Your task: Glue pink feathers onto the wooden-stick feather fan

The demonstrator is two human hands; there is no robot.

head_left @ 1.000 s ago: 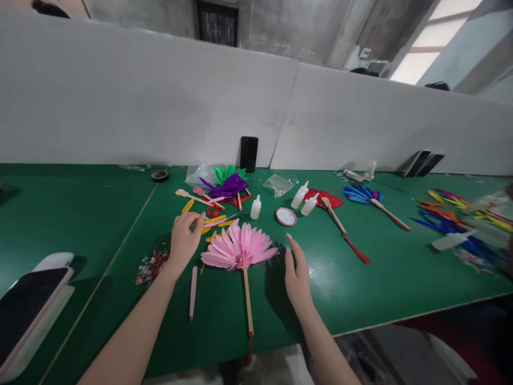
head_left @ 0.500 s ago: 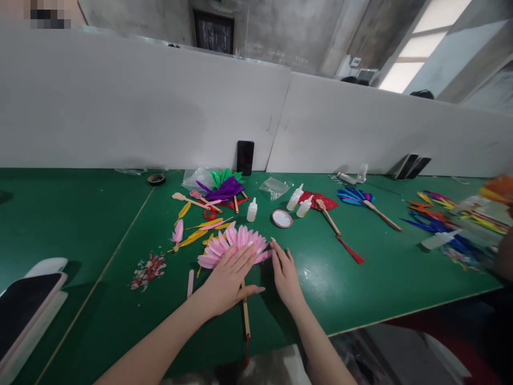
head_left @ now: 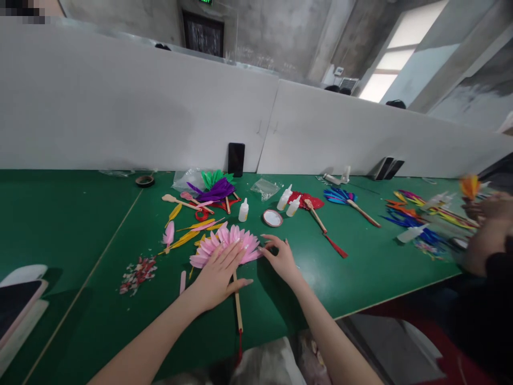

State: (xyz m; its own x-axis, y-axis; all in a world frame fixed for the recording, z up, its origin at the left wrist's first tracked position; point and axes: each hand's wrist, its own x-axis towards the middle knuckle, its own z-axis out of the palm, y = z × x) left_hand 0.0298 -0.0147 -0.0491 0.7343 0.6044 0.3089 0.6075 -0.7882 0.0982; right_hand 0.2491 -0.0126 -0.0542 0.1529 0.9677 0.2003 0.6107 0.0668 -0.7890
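Observation:
My left hand (head_left: 219, 279) lies flat with outstretched fingers on a fan of pink feathers (head_left: 229, 235). Below the feathers, the fan's wooden handle (head_left: 239, 310) points toward me and ends in a red tassel (head_left: 240, 342). At the fan's right edge is my right hand (head_left: 284, 261), thumb tip against the outermost pink feather. Its index finger is bent and stays a little apart from the thumb. Left of the fan are loose yellow feathers (head_left: 185, 239), a single pink feather (head_left: 169, 234) and a flat pink stick (head_left: 183, 282).
Beyond the fan stand white glue bottles (head_left: 243, 210) and a round lid (head_left: 272, 218). Purple feathers (head_left: 216, 190), a red fan (head_left: 315, 201) and a blue fan (head_left: 340, 196) lie behind. A phone (head_left: 236, 159) leans on the partition. Another person's hand (head_left: 491, 208) is at right.
My right hand has bent its fingers, bringing the thumb to the feather at the fan's right edge. My left hand stays on the fan. The whole view has shifted slightly.

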